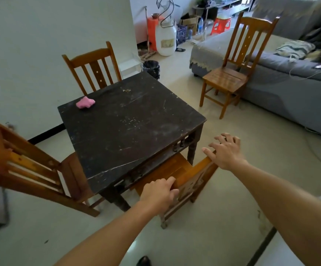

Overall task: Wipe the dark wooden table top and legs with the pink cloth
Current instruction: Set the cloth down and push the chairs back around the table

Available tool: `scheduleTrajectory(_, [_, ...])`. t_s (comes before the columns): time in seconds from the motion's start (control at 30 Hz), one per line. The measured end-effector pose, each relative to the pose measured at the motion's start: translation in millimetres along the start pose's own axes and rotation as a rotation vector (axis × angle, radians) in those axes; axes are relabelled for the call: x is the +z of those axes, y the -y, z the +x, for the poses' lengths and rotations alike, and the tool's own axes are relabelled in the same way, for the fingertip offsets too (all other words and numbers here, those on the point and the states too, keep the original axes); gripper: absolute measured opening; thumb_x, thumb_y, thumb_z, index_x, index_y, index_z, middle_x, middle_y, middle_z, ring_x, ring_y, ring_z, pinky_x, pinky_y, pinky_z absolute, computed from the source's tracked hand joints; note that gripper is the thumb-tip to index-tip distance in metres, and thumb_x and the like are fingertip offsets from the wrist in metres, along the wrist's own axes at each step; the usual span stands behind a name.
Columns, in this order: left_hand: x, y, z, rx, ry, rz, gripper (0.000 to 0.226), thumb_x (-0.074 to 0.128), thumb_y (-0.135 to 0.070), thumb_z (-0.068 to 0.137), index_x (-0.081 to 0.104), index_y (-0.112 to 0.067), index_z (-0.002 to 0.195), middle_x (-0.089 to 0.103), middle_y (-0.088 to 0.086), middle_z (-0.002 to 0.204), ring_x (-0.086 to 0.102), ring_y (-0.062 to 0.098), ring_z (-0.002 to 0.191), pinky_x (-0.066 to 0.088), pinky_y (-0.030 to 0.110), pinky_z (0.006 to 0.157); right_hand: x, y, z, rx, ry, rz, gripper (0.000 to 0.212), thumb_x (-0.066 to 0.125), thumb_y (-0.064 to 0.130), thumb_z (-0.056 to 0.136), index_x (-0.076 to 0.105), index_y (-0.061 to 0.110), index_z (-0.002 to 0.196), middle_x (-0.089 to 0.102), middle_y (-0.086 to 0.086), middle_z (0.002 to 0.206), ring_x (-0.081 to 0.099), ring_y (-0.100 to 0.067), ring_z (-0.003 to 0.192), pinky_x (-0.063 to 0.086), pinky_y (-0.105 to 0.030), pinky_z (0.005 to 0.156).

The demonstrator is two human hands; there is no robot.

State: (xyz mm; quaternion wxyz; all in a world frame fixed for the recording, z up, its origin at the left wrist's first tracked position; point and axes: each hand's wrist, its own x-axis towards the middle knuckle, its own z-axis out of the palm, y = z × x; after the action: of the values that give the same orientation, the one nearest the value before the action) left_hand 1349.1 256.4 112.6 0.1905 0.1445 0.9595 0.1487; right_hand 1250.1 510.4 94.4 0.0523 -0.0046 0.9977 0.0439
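pink cloth [85, 103] lies bunched on the table [129, 120], near its far left corner, well apart from both hands. nothing else on the top. table top is dark, square, scratched & dusty w/ pale scuffs; a long crack line runs near the front edge. turned legs & a small spindle rail show under the right side.

left hand [158, 194] grips the top rail of the near chair [194, 179]: fingers curled over the rail's left end, thumb on the near side. right hand [226, 152] is at the rail's right end, fingers splayed wide & only slightly bent, thumb lying along the rail; holds nothing. can't tell if the palm touches the wood. both forearms are bare, reaching in from the bottom of the view.

near chair is tucked under the table's front side, seat partly beneath the top. left chair [27, 162] sits at the table's left side, seat also pushed under. far chair [92, 66] stands at the back side by the white wall. 4th chair [230, 77] stands apart to the right, just beside a grey sofa [290, 89].

behind the table: black bin [152, 69], a white jug [165, 39], a red stool [221, 24], boxes & clutter farther back. floor is pale & glossy.
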Motion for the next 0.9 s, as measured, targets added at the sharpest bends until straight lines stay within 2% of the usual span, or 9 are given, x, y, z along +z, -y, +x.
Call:
scheduleTrajectory(0.1, [1,3,3,0.019,-0.01,0.006,0.041,0.038,-0.052,0.096,0.044,-0.03,0.13,0.059,-0.007,0.117,0.06,0.012,0.101,0.047,0.026,0.082,0,-1,0,-0.008,0.0,0.002,0.065,0.018,0.07,0.093,0.063,0.035,0.126,0.044,0.001,0.148,0.024,-0.026,0.141,0.019,-0.051,0.108])
scheduleTrajectory(0.27, [1,4,7,0.103,-0.014,0.114,0.053,0.03,-0.058,0.095,0.031,-0.031,0.141,0.05,-0.006,0.13,0.053,0.013,0.111,0.045,0.029,0.09,0,-3,-2,-0.036,-0.008,-0.006,0.065,0.017,0.07,0.093,0.062,0.036,0.126,0.045,0.001,0.147,0.027,-0.026,0.14,0.02,-0.05,0.109])
scheduleTrajectory(0.47, [-37,8,64,0.238,-0.128,0.231,0.056,0.03,-0.056,0.096,0.025,-0.03,0.146,0.032,-0.001,0.15,0.037,0.018,0.133,0.032,0.039,0.11,-8,-20,4,-0.095,-0.04,0.156,0.066,0.019,0.07,0.092,0.054,0.032,0.133,0.045,-0.001,0.147,0.043,-0.022,0.132,0.04,-0.041,0.102])
scheduleTrajectory(0.6, [-75,-9,129,0.299,-0.268,0.312,0.052,0.033,-0.048,0.098,0.028,-0.026,0.145,0.031,0.005,0.152,0.032,0.023,0.137,0.03,0.042,0.112,-27,-56,17,-0.033,-0.14,0.26,0.055,0.035,0.061,0.096,0.05,0.027,0.137,0.041,-0.003,0.149,0.048,-0.023,0.129,0.048,-0.04,0.099])
scheduleTrajectory(0.77, [-93,-62,191,0.402,-0.313,0.366,0.051,0.033,-0.046,0.099,0.03,-0.025,0.145,0.031,0.005,0.152,0.031,0.024,0.138,0.029,0.044,0.112,-44,-120,30,0.046,-0.202,0.219,0.057,0.039,0.059,0.095,0.053,0.022,0.136,0.044,-0.007,0.148,0.052,-0.024,0.126,0.05,-0.04,0.095])
scheduleTrajectory(0.9, [-98,-109,253,0.447,-0.334,0.392,0.049,0.035,-0.043,0.098,0.032,-0.023,0.143,0.037,0.007,0.147,0.039,0.024,0.132,0.036,0.044,0.106,-37,-182,52,0.1,-0.178,0.216,0.055,0.043,0.056,0.096,0.052,0.022,0.138,0.042,-0.007,0.149,0.051,-0.025,0.126,0.048,-0.041,0.097])
